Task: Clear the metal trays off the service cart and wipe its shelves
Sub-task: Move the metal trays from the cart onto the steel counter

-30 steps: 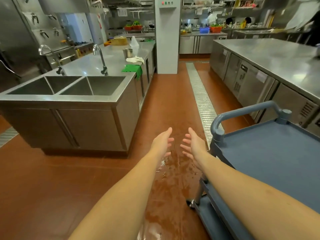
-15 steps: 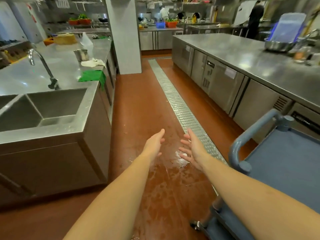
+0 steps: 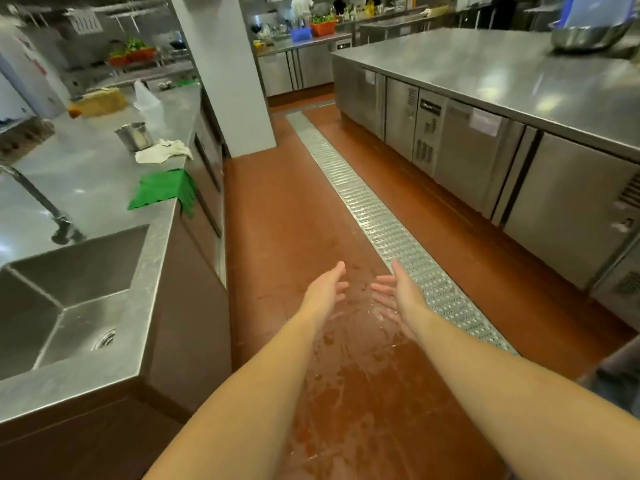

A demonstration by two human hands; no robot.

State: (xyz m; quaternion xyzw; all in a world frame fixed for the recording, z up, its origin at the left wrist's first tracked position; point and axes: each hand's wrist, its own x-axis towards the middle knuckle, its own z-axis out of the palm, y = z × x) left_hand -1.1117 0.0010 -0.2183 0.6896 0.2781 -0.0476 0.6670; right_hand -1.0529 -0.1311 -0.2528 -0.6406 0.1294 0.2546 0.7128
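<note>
Left hand (image 3: pixel 325 289) and right hand (image 3: pixel 398 296) reach forward side by side, fingers straight, palms facing each other, apart and holding nothing. No trays are in view. A dark shape (image 3: pixel 620 372) low and right of my right forearm may be the cart; I cannot tell. For the wiping step I judge the green cloth (image 3: pixel 162 192) the likely tool. It lies on the counter (image 3: pixel 104 174), ahead and well left of the left hand, one corner draped over the edge. Expect it light, soft and limp. Pinch the draped corner or bunch the middle. Trays, I judge, will be stiff and slick: grip opposite rims, two-handed.
</note>
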